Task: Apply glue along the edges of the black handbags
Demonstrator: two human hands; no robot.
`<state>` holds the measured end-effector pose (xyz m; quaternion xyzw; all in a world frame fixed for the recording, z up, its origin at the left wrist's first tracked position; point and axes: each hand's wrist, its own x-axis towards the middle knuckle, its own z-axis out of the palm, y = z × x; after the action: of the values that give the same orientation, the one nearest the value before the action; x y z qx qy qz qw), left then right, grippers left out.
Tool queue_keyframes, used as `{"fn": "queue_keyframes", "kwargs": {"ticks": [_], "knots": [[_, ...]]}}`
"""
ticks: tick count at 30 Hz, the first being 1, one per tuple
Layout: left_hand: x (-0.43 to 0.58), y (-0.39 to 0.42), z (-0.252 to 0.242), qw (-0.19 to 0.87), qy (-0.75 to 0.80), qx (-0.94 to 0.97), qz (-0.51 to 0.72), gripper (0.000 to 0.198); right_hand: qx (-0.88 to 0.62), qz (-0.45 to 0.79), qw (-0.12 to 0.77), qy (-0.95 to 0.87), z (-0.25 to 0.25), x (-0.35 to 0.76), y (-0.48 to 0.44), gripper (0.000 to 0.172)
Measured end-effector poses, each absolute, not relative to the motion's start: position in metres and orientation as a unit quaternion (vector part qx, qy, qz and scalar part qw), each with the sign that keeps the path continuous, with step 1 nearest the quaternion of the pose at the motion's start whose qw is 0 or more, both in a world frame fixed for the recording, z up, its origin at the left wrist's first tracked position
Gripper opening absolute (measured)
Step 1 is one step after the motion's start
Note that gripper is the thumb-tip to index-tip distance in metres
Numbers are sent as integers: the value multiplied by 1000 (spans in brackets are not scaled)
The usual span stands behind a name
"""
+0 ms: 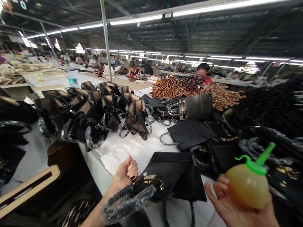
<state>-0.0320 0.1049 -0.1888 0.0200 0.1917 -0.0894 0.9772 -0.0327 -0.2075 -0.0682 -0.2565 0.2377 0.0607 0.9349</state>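
A black handbag (169,173) lies on the white-covered table right in front of me, with gold-coloured hardware and a handle (130,203) wrapped in clear plastic. My left hand (125,171) is closed at the bag's left edge, its fingers pinched around something small that I cannot make out. In my upturned right hand (239,206) rests a round squeeze bottle (248,186) of yellowish liquid, with a green cap and spout. The bottle is held to the right of the bag, apart from it.
Several black bags (91,109) with plastic-wrapped handles stand at the back left. More black bags (192,135) lie at the right. Brown strips (175,87) are heaped behind them. A light wooden piece (26,192) juts in at the left. Co-workers (134,71) sit farther off.
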Motion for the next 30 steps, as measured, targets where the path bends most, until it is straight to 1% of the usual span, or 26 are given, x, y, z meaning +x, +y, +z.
{"fn": "queue_keyframes", "kwargs": {"ticks": [3, 8, 11, 16, 18, 20, 22, 25, 30], "knots": [[-32, 107, -189, 979, 185, 19, -86, 46, -289, 24, 932, 217, -51, -22, -191, 47], [-32, 112, -189, 979, 185, 23, -87, 47, -338, 31, 929, 150, -45, 2, -184, 47], [-31, 115, -190, 978, 183, 28, -93, 47, -377, 82, 918, 95, -48, 18, -184, 48], [-29, 118, -196, 978, 169, 37, -115, 47, -425, 141, 894, 30, -50, 42, -173, 57], [-28, 119, -198, 976, 165, 42, -139, 47, -437, 191, 879, 2, -49, 49, -167, 60], [-28, 120, -198, 972, 161, 47, -163, 47, -441, 253, 861, 6, -46, 55, -160, 61], [-28, 121, -198, 970, 153, 51, -183, 47, -442, 285, 850, 33, -43, 56, -152, 60], [-30, 122, -197, 966, 135, 54, -214, 45, -450, 265, 850, 64, -35, 49, -143, 61], [-37, 114, -188, 955, 97, 52, -274, 36, -479, 170, 855, 106, -30, 19, -161, 65]]}}
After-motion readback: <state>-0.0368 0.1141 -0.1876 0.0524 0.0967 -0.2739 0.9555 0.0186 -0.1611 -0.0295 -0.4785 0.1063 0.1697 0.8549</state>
